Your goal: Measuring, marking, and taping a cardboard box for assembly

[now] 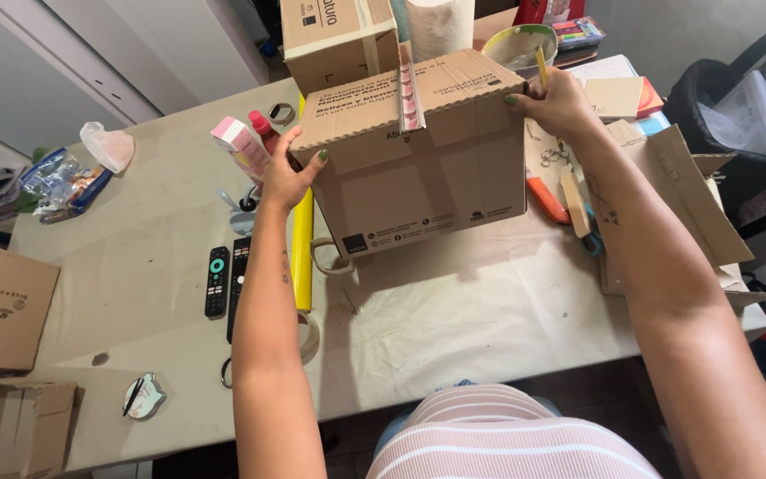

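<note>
A brown cardboard box (423,168) stands on the cloth-covered table (480,310) in front of me, its top flaps nearly shut with a pink-and-white strip (410,98) standing in the seam. My left hand (287,173) grips the box's left side near the top corner. My right hand (556,105) presses on the top right corner and also holds a yellow pencil (542,64) upright.
A yellow roll (302,253) lies left of the box, beside two remote controls (226,279) and a pink carton (241,146). A second box (339,35), paper towel roll (441,25) and bowl (518,44) stand behind. Loose cardboard (693,191) lies at right, more boxes (2,306) at left.
</note>
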